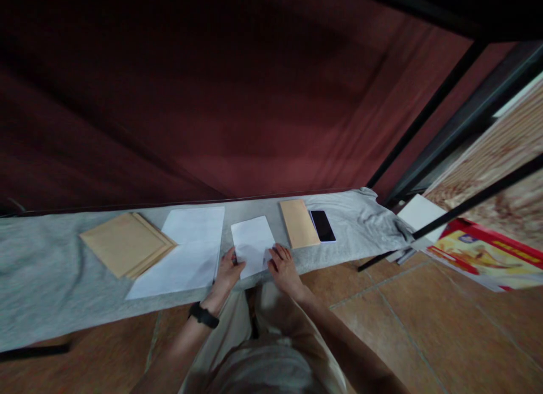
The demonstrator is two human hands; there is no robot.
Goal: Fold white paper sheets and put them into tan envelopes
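Both hands work one folded white sheet [253,244] at the near edge of the tabletop [42,281], which is covered in grey cloth. Left hand [228,271], wearing a black wristwatch [203,315], pinches the sheet's lower left corner; right hand [283,266] presses flat on its lower right edge. Looks like mid-fold, creasing step; next likely needs a firm press along the fold. Left of the hands: larger white paper [186,249], brown envelope stack [125,243]. Right, beyond: single brown envelope [298,223], black phone [323,225].
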